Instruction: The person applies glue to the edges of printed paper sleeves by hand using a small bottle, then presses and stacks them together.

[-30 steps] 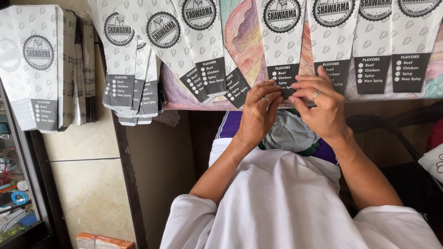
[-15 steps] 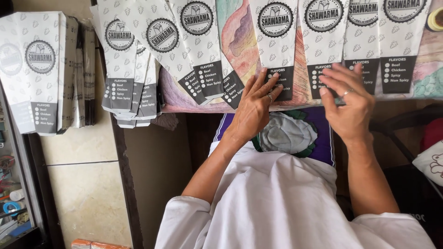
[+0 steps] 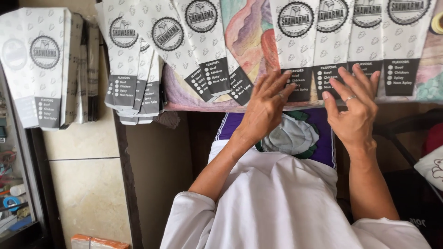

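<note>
White-grey paper sleeves w/ black ends: row on table, stack left.

We see soft, even daylight with no harsh glare. The white printed paper sleeves read bright and crisp. Under the patterned cloth-covered table edge the space falls into deep shadow. Both hands look sharp, and straight lines bow slightly near the edges.
</note>
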